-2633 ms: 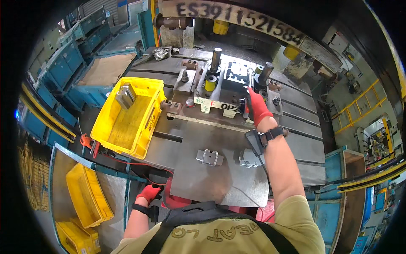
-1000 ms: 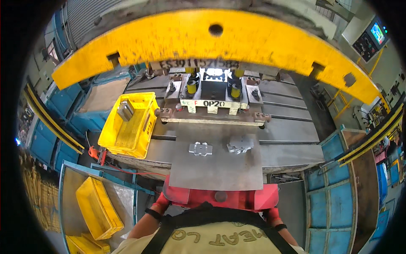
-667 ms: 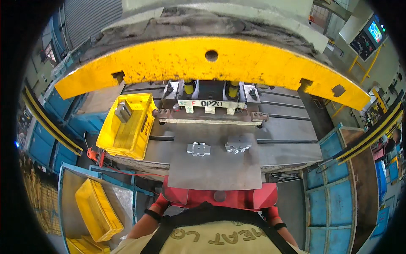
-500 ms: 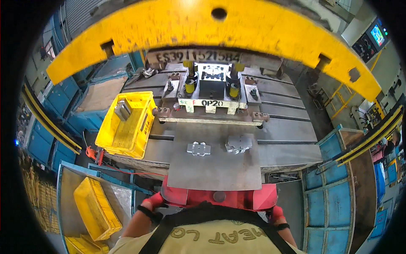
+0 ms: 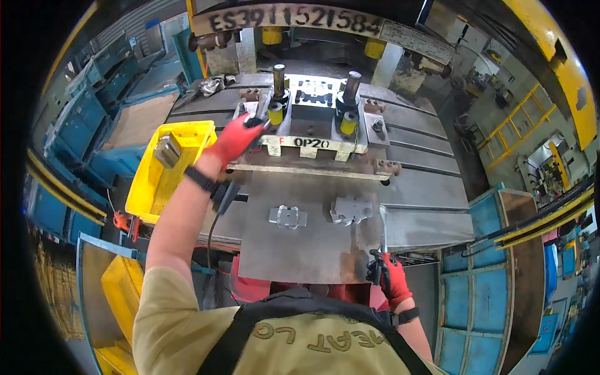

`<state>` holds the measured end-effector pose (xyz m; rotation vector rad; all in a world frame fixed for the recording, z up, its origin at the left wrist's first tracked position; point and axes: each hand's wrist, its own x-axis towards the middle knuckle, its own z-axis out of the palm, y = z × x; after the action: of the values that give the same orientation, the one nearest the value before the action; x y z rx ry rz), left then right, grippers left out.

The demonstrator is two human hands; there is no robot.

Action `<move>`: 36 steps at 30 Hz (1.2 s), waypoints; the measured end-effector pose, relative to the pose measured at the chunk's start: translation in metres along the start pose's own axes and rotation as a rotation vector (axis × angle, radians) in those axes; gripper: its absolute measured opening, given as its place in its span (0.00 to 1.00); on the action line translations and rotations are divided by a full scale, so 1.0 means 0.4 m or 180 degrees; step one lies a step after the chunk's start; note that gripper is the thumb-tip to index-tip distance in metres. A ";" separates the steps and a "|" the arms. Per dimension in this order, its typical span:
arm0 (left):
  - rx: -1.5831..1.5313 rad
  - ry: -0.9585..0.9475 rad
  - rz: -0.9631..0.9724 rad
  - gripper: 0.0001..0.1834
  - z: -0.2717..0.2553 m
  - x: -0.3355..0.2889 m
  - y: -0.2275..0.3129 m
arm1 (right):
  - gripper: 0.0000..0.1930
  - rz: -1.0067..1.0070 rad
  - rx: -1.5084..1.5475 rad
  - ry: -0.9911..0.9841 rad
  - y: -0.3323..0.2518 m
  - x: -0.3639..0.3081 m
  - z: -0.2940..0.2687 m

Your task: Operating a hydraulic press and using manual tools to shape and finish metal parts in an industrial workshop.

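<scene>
My left hand (image 5: pixel 236 140), in a red glove with dark fingertips, reaches to the front left corner of the lower die (image 5: pixel 315 130). Its fingers are closed beside a yellow-collared post (image 5: pixel 275 114); a slim dark thing shows at them, too small to name. Low on the right, my right hand (image 5: pixel 390 278), gloved alike, grips a long slim metal tool (image 5: pixel 384 230) with a rounded tip pointing away from me. On the grey plate (image 5: pixel 294 256) between my arms lie a single formed metal part (image 5: pixel 288 217) and a small stack of similar metal parts (image 5: pixel 352 210).
A yellow crate (image 5: pixel 140 199) holding a metal block (image 5: pixel 167 151) stands left of the die. Overhead hangs the press's upper die (image 5: pixel 300 17). Blue metal bins (image 5: pixel 472 300) flank the right side; another yellow crate (image 5: pixel 122 294) sits low on the left.
Both hands have come up from beside the red front housing, the left to the die, the right over the plate's edge with the metal tool. The upper die now stands higher, uncovering the guide posts.
</scene>
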<state>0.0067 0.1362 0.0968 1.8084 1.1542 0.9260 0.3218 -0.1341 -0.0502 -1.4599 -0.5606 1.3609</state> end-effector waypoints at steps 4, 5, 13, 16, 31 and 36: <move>0.1042 0.0486 0.0555 0.21 0.039 0.219 0.042 | 0.13 -0.0056 -0.0398 -0.0108 -0.015 -0.008 0.032; 0.1395 0.0573 0.0494 0.22 0.052 0.253 0.052 | 0.12 -0.0692 -0.0937 -0.0162 -0.005 -0.012 0.028; 0.2923 -0.0053 -0.0234 0.19 0.157 0.387 0.066 | 0.10 -0.0115 -0.0612 -0.0099 -0.012 -0.051 0.036; 0.2786 -0.0036 -0.0622 0.13 0.153 0.408 0.049 | 0.10 -0.0386 -0.0747 -0.0476 -0.056 -0.083 0.063; 0.0167 0.0320 0.0933 0.09 0.065 0.073 0.010 | 0.23 -0.0179 -0.0440 -0.0696 0.049 -0.007 -0.021; -0.0842 -0.0239 -0.0800 0.10 0.122 -0.200 -0.137 | 0.23 0.0130 -0.0136 -0.1229 -0.052 -0.016 0.053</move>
<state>0.0038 0.0658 0.0141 1.4378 1.1240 0.8139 0.3068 -0.1245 -0.0258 -1.2514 -0.8124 1.6861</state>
